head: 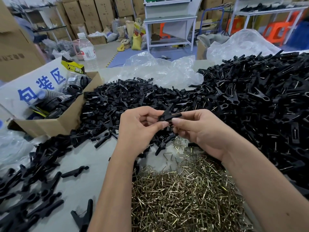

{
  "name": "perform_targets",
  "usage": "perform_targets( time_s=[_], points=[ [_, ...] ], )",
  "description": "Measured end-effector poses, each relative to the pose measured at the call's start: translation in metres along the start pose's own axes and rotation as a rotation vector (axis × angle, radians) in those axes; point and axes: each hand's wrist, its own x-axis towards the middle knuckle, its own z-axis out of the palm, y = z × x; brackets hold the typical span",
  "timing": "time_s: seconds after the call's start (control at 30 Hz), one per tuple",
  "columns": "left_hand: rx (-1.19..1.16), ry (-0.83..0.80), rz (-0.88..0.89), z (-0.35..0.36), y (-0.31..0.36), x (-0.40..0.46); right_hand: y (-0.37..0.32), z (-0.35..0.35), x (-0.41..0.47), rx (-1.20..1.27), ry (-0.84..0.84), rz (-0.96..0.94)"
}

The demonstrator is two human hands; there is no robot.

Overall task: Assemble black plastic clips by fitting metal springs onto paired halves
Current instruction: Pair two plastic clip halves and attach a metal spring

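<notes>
Pinching black clip (168, 115) | left hand (138, 129) | right hand (200, 131) | halves paired

- The scene is evenly lit by soft, cool overhead light; shadows are kept faint.
- Glints are thrown off the brass-coloured springs (184, 195) at lower centre, and glare off the clear plastic sheeting (160, 69) in the upper middle.
- Wide-angle bending is seen at the edges.
- The lower left and upper right corners are smeared by blur.
</notes>
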Motion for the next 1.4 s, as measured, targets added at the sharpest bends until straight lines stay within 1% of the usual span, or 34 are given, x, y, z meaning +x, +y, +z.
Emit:
perform_targets(
  time_s=[0.03,0.1,0.17,0.23,0.3,0.37,0.5,0.6,0.8,0.97,1.07,1.23,1.3,1.4],
  points=[
    [0.007,0.006,-0.002,-0.001,-0.001,0.0,-0.002,-0.005,-0.001,0.005,0.005,0.024],
    [0.014,0.014,-0.01,-0.002,-0.002,0.0,-0.003,-0.011,-0.001,0.0,0.117,0.029],
    [0.02,0.01,-0.023,-0.003,-0.002,0.0,-0.002,-0.011,0.0,0.017,0.243,-0.029],
    [0.029,-0.002,-0.033,-0.004,-0.002,0.0,0.0,-0.009,0.002,0.047,0.313,-0.096],
    [0.037,-0.02,-0.027,-0.004,-0.002,0.0,0.0,-0.008,0.002,0.015,0.357,-0.144],
    [0.038,-0.035,-0.021,-0.004,-0.002,0.0,0.001,-0.006,0.002,-0.022,0.378,-0.159],
    [0.023,-0.044,-0.027,-0.003,-0.001,0.0,0.004,0.0,0.001,-0.088,0.384,-0.13],
    [0.015,-0.047,-0.032,-0.003,0.0,0.0,0.003,0.003,0.002,-0.087,0.385,-0.124],
    [0.024,-0.06,-0.031,-0.001,0.001,0.0,0.001,-0.001,0.001,-0.082,0.334,-0.091],
    [0.024,-0.074,-0.044,-0.001,0.002,0.0,0.004,0.004,0.003,-0.093,0.389,-0.138],
    [0.019,-0.085,-0.044,-0.003,0.003,0.0,0.001,0.001,0.001,-0.069,0.329,-0.1],
    [-0.121,-0.117,-0.02,-0.003,0.008,-0.002,-0.006,-0.006,-0.006,0.315,0.049,0.137],
    [-0.144,-0.124,-0.012,-0.003,0.011,-0.003,-0.003,-0.005,-0.007,0.374,-0.04,0.198],
    [-0.158,-0.153,-0.015,-0.003,0.012,-0.003,0.002,-0.005,-0.007,0.428,-0.182,0.238]
  ],
)
